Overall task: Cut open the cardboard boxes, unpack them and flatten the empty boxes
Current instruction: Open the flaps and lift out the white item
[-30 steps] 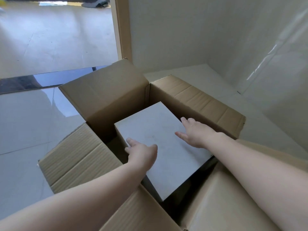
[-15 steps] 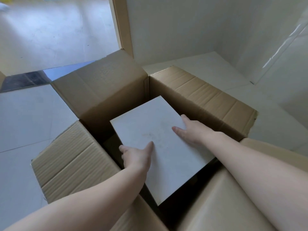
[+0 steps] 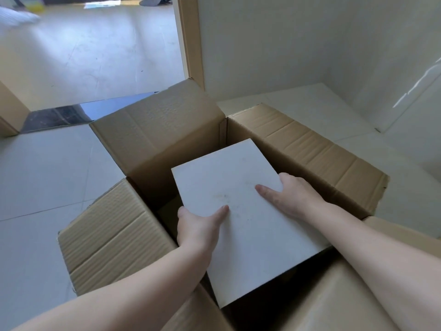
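A person's two bare hands grasp a flat white box [image 3: 238,206] inside an open cardboard box [image 3: 155,139] on a pale tiled floor [image 3: 35,175]. The left hand [image 3: 198,225] clasps the white box's left edge, thumb laid across the top face and fingers tucked beneath out of sight; the right hand [image 3: 291,197] holds the opposite edge the same way. Beyond the grip, the carton's far flap stands upright, with other flaps folded outward to either side of the hands. A wooden door frame [image 3: 191,39] rises behind the carton.
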Available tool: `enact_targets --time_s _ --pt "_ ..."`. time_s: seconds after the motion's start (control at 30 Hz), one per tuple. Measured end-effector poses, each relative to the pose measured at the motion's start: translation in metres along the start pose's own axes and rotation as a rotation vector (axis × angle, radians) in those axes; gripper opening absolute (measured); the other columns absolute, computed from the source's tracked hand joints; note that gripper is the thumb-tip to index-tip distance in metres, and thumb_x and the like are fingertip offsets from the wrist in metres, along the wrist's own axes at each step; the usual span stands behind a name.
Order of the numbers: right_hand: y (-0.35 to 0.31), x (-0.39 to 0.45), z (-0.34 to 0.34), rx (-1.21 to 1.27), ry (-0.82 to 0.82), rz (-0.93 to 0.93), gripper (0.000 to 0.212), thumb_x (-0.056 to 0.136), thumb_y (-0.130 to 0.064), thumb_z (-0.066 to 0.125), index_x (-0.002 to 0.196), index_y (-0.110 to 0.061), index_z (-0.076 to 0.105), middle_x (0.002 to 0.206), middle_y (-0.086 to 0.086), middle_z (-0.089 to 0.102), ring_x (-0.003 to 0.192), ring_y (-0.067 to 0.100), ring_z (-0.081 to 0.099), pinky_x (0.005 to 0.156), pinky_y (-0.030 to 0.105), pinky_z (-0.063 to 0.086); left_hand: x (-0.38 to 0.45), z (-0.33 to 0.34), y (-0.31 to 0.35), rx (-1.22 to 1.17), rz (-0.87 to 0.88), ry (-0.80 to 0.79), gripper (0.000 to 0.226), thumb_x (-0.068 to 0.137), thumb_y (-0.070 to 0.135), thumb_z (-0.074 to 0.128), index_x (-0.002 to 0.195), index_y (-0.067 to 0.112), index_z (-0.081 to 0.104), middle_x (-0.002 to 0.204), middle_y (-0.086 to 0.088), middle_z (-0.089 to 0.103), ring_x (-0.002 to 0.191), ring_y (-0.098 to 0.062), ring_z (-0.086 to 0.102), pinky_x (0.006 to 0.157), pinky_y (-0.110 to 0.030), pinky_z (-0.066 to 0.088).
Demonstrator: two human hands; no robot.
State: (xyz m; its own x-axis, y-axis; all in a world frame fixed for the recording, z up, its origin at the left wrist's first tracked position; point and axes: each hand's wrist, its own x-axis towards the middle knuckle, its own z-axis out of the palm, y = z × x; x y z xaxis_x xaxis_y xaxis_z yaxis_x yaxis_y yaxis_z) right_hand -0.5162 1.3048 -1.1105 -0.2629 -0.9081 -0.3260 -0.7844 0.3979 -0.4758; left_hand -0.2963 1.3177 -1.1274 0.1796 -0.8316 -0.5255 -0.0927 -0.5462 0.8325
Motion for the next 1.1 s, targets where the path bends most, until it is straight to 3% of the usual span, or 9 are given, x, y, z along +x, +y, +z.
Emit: enact_targets --time_s 0.13,0.33,0.53,0.67,0.87,1.1 --pt "-0.026 -0.014 -0.028 -0.052 0.107 -0.068 0.067 0.071 -0.079 0.049 0.101 -0.02 0.054 0.105 0.0 0.063 0.098 0.023 0.057 0.083 0.039 0.048 -0.013 -0.012 0.022 -0.087 0.036 -0.068 0.061 0.061 0.035 0.085 0.115 0.024 0.058 0.104 0.007 0.069 0.093 -0.019 0.068 0.085 -0.045 0.054" --pt "-0.087 -0.06 -0.116 -0.121 0.181 -0.05 0.068 0.073 -0.077 0.051 0.103 -0.016 0.053 0.107 0.006 0.062 0.101 0.029 0.056 0.074 0.035 0.042 -0.067 -0.04 0.111 -0.133 0.068 -0.217 0.041 0.071 0.023 0.082 0.109 0.021 0.067 0.102 0.005 0.072 0.094 -0.021 0.069 0.087 -0.048 0.052" --pt "-0.176 -0.138 -0.251 -0.023 0.255 0.02 0.063 0.07 -0.078 0.052 0.085 -0.017 0.049 0.087 0.004 0.061 0.084 0.029 0.058 0.068 0.035 0.046 -0.146 -0.084 0.262 -0.104 0.137 -0.262 0.059 0.056 0.032 0.086 0.11 0.019 0.065 0.102 0.002 0.072 0.093 -0.022 0.069 0.087 -0.048 0.053" --pt "-0.253 -0.197 -0.361 -0.01 0.354 0.073 0.057 0.074 -0.074 0.051 0.069 -0.021 0.031 0.07 0.005 0.052 0.069 0.028 0.051 0.058 0.034 0.034 -0.2 -0.117 0.395 -0.02 0.181 -0.32 0.065 0.047 0.042 0.088 0.105 0.029 0.065 0.1 0.006 0.073 0.093 -0.021 0.069 0.085 -0.048 0.053" --pt "-0.354 -0.273 -0.505 0.05 0.514 0.125 0.057 0.073 -0.074 0.05 0.067 -0.021 0.029 0.06 0.0 0.045 0.06 0.026 0.044 0.054 0.033 0.027 -0.285 -0.156 0.579 0.068 0.263 -0.398 0.075 0.044 0.045 0.089 0.111 0.03 0.058 0.101 0.008 0.071 0.091 -0.02 0.069 0.082 -0.046 0.055" --pt "-0.4 -0.307 -0.61 0.06 0.664 0.182 0.059 0.075 -0.075 0.05 0.067 -0.02 0.03 0.058 -0.001 0.044 0.052 0.018 0.038 0.043 0.025 0.018 -0.345 -0.154 0.697 0.087 0.316 -0.459 0.073 0.05 0.039 0.09 0.112 0.027 0.053 0.103 0.005 0.068 0.09 -0.02 0.068 0.079 -0.045 0.057"
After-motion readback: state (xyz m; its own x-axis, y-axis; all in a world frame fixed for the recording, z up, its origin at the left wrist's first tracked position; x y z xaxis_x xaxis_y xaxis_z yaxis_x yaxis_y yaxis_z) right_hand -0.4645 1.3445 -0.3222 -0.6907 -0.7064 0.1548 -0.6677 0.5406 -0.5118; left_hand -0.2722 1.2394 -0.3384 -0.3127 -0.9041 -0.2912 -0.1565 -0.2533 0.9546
